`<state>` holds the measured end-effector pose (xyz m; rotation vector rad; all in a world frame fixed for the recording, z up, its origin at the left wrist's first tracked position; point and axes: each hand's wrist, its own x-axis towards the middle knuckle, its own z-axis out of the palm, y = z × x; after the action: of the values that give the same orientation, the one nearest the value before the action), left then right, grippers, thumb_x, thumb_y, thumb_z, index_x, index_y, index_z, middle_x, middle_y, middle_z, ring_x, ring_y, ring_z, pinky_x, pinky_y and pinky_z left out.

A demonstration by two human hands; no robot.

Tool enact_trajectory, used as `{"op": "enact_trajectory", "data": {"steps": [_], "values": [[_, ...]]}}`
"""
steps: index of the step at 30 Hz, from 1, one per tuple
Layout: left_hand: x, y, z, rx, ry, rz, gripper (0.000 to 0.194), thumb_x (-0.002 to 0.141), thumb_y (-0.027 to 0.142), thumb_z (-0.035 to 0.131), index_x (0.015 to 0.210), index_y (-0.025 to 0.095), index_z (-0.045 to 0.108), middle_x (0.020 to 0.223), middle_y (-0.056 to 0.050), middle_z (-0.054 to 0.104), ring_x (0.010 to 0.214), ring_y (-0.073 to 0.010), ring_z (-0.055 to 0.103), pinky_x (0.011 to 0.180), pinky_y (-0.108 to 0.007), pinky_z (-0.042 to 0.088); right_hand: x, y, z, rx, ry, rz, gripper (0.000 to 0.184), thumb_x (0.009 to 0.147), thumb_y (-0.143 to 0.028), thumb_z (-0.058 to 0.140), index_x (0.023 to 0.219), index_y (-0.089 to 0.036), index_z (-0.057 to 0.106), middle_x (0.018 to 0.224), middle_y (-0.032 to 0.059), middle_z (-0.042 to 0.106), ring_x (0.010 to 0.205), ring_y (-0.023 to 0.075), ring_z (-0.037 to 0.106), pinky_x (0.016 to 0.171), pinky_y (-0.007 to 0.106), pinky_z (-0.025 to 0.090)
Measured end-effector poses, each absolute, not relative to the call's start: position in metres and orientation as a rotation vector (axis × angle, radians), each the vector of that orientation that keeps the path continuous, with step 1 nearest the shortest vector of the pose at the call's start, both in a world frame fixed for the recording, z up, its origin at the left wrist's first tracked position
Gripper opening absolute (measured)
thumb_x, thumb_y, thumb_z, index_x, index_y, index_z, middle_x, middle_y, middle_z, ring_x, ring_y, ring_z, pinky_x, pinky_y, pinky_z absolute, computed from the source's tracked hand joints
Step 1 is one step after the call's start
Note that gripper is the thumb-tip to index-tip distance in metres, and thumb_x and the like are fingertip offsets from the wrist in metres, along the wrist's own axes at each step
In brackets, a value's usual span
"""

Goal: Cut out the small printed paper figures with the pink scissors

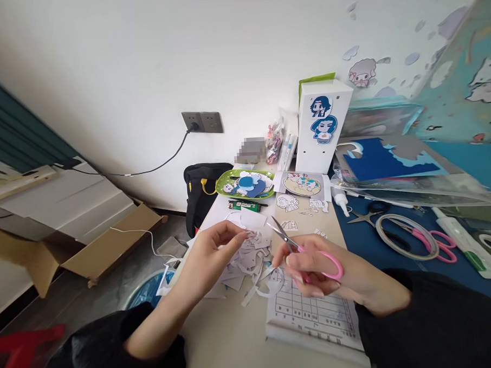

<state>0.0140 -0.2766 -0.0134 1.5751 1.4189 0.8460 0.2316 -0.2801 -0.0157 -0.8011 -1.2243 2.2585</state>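
My right hand holds a pair of scissors with pink handles. Their blades are parted and point up and to the left, above the table. To the left, my left hand has thumb and fingertips pinched together. Whatever is between them is too small to tell from the paper behind. Beneath both hands lies a loose heap of white paper scraps, with curled strips near the scissors. A printed form with a grid lies under my right hand. Small drawn paper cutouts rest on the table beyond.
A green tray of blue and white cutouts stands at the back. Behind it is a white box with stickers. More scissors and a tape roll lie on the blue mat at right. A lined bin stands left of the table.
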Motion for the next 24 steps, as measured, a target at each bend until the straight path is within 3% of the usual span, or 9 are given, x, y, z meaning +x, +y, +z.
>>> {"op": "enact_trajectory", "data": {"steps": [4,10,13,16,24], "values": [[0.02,-0.28,-0.013,1.865,1.587,0.863,0.012,0.079,0.03,0.058,0.076,0.021,0.066,0.077,-0.002,0.071,0.074,-0.0194,0.063,0.069,-0.027,0.045,0.234,-0.279,-0.019,-0.764,-1.223,2.152,0.019,0.081,-0.03,0.058,0.092,-0.014,0.059,0.059,-0.0047,0.048,0.037,0.002,0.039,0.03,0.014,0.014],[0.026,-0.281,-0.01,1.983,1.6,0.859,0.01,0.077,0.029,0.06,0.074,0.022,0.067,0.071,-0.001,0.068,0.064,-0.0168,0.058,0.066,-0.027,0.042,0.239,-0.277,-0.024,-0.864,-1.296,1.975,0.022,0.081,-0.035,0.059,0.08,-0.013,0.058,0.045,-0.0056,0.047,0.034,0.0032,0.033,0.031,0.015,0.016],[0.038,-0.277,-0.004,1.768,1.45,0.878,0.015,0.079,0.032,0.059,0.073,0.019,0.064,0.069,-0.001,0.064,0.061,-0.0148,0.055,0.058,-0.025,0.04,0.239,-0.276,-0.024,-0.99,-1.257,1.742,0.019,0.077,-0.03,0.064,0.087,-0.015,0.057,0.054,-0.0052,0.051,0.04,0.0046,0.041,0.037,0.016,0.028],[0.063,-0.269,0.0,1.48,1.213,0.915,0.018,0.078,0.032,0.06,0.069,0.017,0.058,0.063,0.001,0.056,0.055,-0.0112,0.049,0.051,-0.022,0.037,0.238,-0.274,-0.021,-1.039,-1.199,1.51,0.022,0.072,-0.023,0.069,0.089,-0.018,0.056,0.079,-0.0017,0.056,0.055,0.0066,0.049,0.051,0.02,0.04],[0.115,-0.255,-0.001,1.487,0.981,0.873,0.017,0.083,0.03,0.053,0.071,0.018,0.053,0.067,0.002,0.054,0.059,-0.0107,0.048,0.054,-0.022,0.038,0.257,-0.265,-0.018,-0.993,-1.075,1.244,0.019,0.072,-0.027,0.068,0.083,-0.02,0.055,0.073,-0.0041,0.048,0.056,0.0072,0.045,0.05,0.02,0.038]]}}
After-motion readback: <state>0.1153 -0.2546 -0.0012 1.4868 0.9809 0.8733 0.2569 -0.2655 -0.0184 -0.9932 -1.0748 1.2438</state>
